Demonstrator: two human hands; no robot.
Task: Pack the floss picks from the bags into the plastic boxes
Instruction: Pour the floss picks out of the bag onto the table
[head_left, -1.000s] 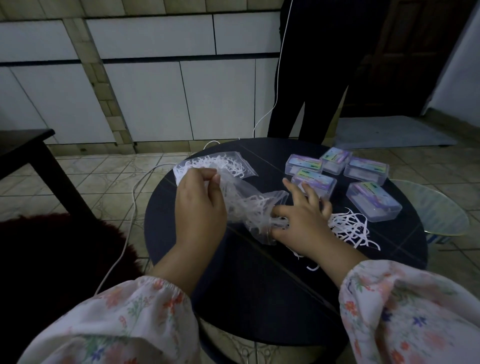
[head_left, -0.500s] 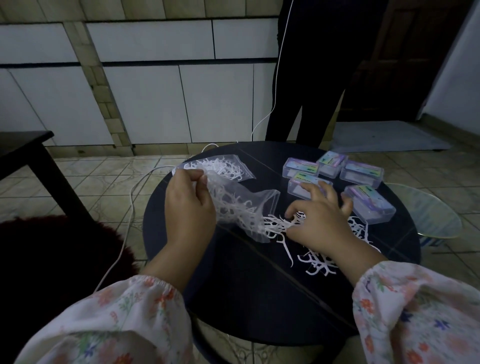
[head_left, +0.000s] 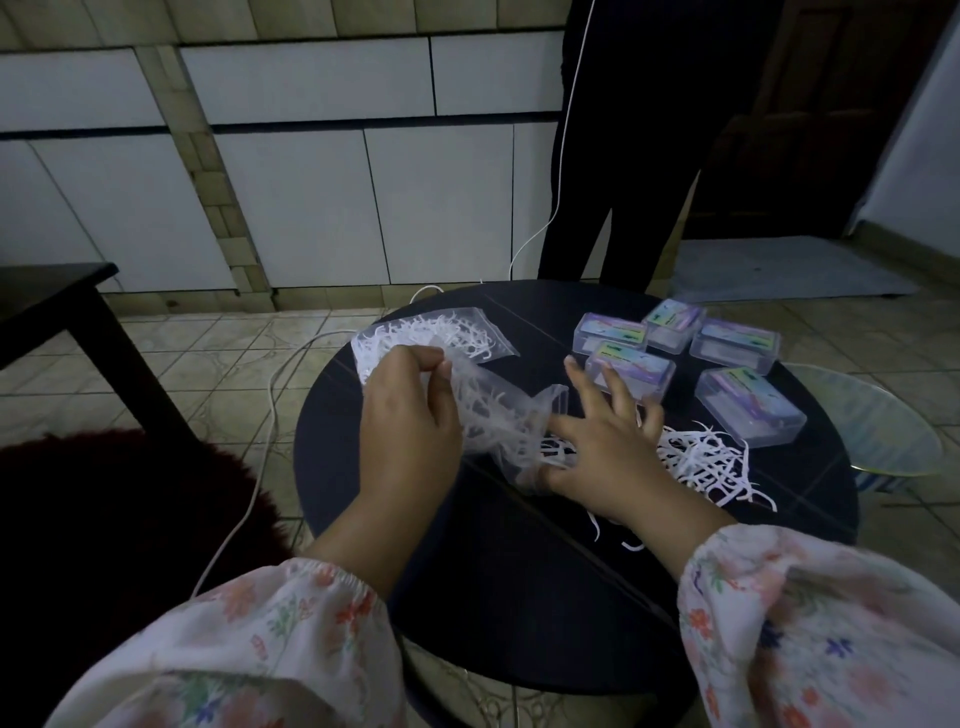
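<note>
Five plastic boxes (head_left: 675, 358) sit closed; we judge packing unstarted. Left hand (head_left: 410, 415) pinches the bag (head_left: 498, 415) (half-emptied); right hand (head_left: 608, 447), fingers spread, rakes floss picks (head_left: 706, 462) beside it.

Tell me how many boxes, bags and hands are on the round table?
Plastic boxes: 5, at and
Bags of floss picks: 2, one lying flat, one lifted by the left hand
Hands: 2, left hand, right hand
Loose floss picks: too tangled to count
Total: 9
</note>
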